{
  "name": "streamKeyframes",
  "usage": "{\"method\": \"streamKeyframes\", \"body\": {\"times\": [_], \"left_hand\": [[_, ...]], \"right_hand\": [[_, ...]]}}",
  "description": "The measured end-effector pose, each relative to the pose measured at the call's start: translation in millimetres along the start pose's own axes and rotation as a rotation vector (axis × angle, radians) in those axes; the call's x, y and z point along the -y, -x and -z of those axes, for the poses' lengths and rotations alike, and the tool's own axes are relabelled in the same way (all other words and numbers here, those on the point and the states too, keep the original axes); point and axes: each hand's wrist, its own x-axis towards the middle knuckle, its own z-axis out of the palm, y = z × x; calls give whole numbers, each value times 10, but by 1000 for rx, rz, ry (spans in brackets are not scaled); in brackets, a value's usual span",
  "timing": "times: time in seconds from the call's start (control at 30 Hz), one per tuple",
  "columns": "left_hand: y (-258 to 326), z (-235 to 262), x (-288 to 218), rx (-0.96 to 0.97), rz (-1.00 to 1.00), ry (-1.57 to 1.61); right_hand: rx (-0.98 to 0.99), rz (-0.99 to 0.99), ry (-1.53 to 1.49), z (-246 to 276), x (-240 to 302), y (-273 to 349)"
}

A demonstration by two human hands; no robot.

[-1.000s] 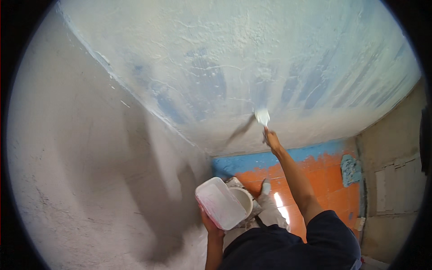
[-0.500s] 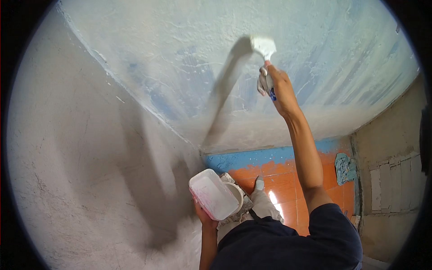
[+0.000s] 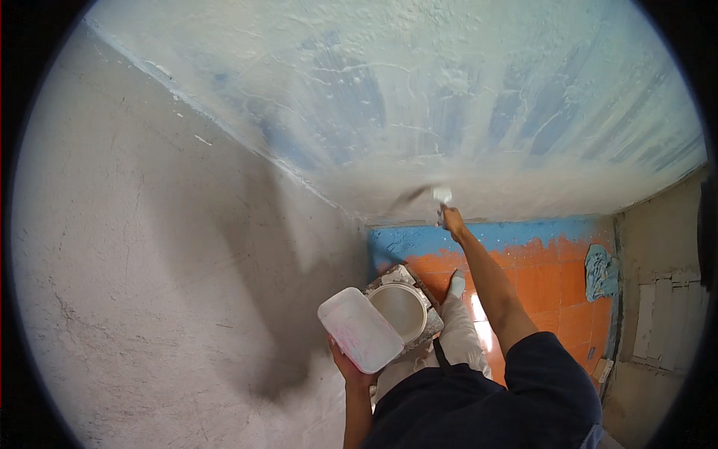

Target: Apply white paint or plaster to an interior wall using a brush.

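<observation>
My right hand (image 3: pixel 452 221) grips a paintbrush (image 3: pixel 442 194) by its handle. The white-coated bristles are at the lower part of the painted wall (image 3: pixel 516 176), close above the floor. White paint covers the upper wall unevenly, with blue patches showing through. My left hand (image 3: pixel 349 364) holds a white plastic tub (image 3: pixel 359 329) by its side; pink smears mark the tub, and most of my fingers are hidden beneath it. Just right of the tub, a round pale bucket (image 3: pixel 425 298) stands on a rough, paint-spattered block (image 3: pixel 430 325).
A bare grey wall (image 3: pixel 164 262) rises on the left. Orange floor tiles (image 3: pixel 538 288) carry a blue-painted strip (image 3: pixel 486 233) along the wall's foot. A bluish crumpled cloth (image 3: pixel 600 272) lies at the right edge. My foot (image 3: pixel 457 284) stands beside the block.
My right hand has brought the paintbrush down the wall from high up to near the floor. My left hand still holds the tub; the whole view has shifted a little.
</observation>
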Motion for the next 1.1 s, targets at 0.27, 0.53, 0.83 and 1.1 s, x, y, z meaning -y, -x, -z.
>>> {"method": "streamKeyframes", "body": {"times": [0.27, 0.53, 0.83, 1.1], "left_hand": [[-153, 128, -26, 27, -15, 28], [-353, -20, 3, 137, 77, -2], [-264, 367, -139, 37, -14, 22], [-108, 425, -256, -5, -49, 27]], "right_hand": [[118, 165, -203, -175, 2405, 1054], [210, 902, -116, -297, 4398, 2403], [-15, 391, 22, -598, 1152, 494], [-100, -116, -230, -381, 472, 187]]}}
